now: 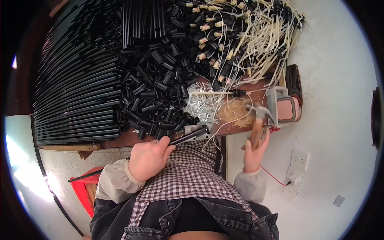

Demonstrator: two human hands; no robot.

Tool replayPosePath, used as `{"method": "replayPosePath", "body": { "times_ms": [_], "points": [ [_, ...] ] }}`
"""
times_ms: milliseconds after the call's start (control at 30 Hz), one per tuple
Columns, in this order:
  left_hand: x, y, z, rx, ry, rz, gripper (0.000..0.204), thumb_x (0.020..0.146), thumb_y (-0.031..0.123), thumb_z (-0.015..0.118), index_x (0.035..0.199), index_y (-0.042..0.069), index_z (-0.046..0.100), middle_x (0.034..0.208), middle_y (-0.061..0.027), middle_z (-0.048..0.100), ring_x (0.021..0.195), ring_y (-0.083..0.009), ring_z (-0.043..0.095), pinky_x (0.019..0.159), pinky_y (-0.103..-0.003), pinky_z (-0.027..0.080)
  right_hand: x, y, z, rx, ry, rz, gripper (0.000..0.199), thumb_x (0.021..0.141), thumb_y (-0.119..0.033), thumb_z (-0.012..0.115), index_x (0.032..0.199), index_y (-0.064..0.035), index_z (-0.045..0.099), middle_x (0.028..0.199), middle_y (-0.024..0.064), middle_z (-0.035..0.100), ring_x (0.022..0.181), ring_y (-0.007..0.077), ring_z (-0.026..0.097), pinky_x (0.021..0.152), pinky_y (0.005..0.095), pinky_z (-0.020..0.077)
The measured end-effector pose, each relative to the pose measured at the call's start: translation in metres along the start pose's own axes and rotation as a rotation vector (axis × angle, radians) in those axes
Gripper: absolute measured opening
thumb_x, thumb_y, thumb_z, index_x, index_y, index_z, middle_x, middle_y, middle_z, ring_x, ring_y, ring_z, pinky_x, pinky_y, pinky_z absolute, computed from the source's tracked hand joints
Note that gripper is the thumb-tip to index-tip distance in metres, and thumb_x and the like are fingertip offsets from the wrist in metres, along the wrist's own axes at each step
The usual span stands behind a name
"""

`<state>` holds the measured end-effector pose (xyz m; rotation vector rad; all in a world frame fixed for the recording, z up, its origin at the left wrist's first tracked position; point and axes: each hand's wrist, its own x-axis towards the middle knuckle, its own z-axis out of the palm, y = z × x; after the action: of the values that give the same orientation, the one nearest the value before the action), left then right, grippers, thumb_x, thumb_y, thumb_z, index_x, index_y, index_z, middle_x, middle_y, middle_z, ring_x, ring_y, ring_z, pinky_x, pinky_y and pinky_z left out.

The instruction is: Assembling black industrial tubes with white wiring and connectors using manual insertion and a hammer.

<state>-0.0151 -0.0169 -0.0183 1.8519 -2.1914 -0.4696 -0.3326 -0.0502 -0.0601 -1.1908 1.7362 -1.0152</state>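
My left hand point(149, 158) is closed round a slim black tube point(188, 137), which slants up to the right at the table's front edge. The tube's far end lies by a flat metal piece point(196, 129). In my right hand point(256, 151) is a hammer point(257, 129) with a wooden handle, its metal head raised over the right part of the table. A heap of small silvery nails point(202, 106) lies between the two hands, farther back. Short black tubular fittings point(154, 108) are piled beyond my left hand.
Long black tubes point(80, 96) stack up at the left of the brown table point(114, 143). Pale cords with connectors point(260, 44) cover the back right. A grey-framed pink container point(285, 109) stands by the white wall. A red cable runs to a socket point(299, 160); a red bin point(82, 192) stands below left.
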Motion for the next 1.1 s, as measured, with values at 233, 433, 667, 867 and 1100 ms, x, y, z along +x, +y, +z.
{"method": "replayPosePath", "body": {
  "times_ms": [233,433,667,867,1100],
  "points": [
    [-0.003,-0.003,-0.008,0.053,-0.020,0.033,0.016,0.084,0.024,0.060,0.081,0.010,0.052,0.059,-0.0050,0.057,0.045,-0.0261,0.052,0.043,-0.033,0.041,-0.030,-0.024,-0.002,-0.245,-0.341,-0.120,0.046,0.082,-0.003,0.050,0.126,-0.0005,0.039,0.097,0.0168,0.057,0.044,0.0138,0.045,0.043,0.0223,0.0392],
    [-0.001,0.001,-0.012,0.111,-0.021,0.048,0.018,0.084,0.025,0.060,0.079,0.010,0.050,0.059,-0.0047,0.056,0.046,-0.0258,0.052,0.043,-0.033,0.040,-0.044,-0.077,0.005,-0.978,-0.489,-0.466,0.030,0.084,-0.009,0.054,0.112,-0.0010,0.047,0.075,0.0126,0.058,0.046,0.0130,0.047,0.040,0.0241,0.0382],
    [-0.002,-0.010,-0.016,-0.197,-0.191,0.041,0.019,0.083,0.022,0.064,0.094,0.008,0.057,0.062,-0.0029,0.060,0.045,-0.0195,0.054,0.043,-0.028,0.043,-0.024,-0.057,-0.029,-0.084,-0.461,0.251,0.039,0.082,-0.016,0.059,0.115,0.0011,0.046,0.082,0.0118,0.059,0.046,0.0206,0.050,0.042,0.0294,0.0411],
    [0.005,0.002,-0.021,-1.294,-0.574,-0.225,0.033,0.084,0.014,0.065,0.115,0.003,0.057,0.070,-0.0051,0.063,0.056,-0.0172,0.058,0.056,-0.026,0.049,-0.010,-0.089,0.020,-0.663,-0.230,-0.591,0.047,0.081,-0.018,0.063,0.125,-0.0040,0.051,0.096,0.0109,0.063,0.086,0.0275,0.059,0.084,0.0368,0.0454],
    [-0.074,-0.053,0.024,-0.808,-0.284,-0.229,0.017,0.086,0.018,0.061,0.092,0.002,0.060,0.073,-0.0086,0.061,0.061,-0.0217,0.056,0.057,-0.032,0.046,0.063,-0.145,0.037,0.791,-0.436,-0.286,0.035,0.087,-0.013,0.057,0.121,-0.0042,0.053,0.097,0.0113,0.059,0.074,0.0203,0.058,0.067,0.0335,0.0497]
  ]
}}
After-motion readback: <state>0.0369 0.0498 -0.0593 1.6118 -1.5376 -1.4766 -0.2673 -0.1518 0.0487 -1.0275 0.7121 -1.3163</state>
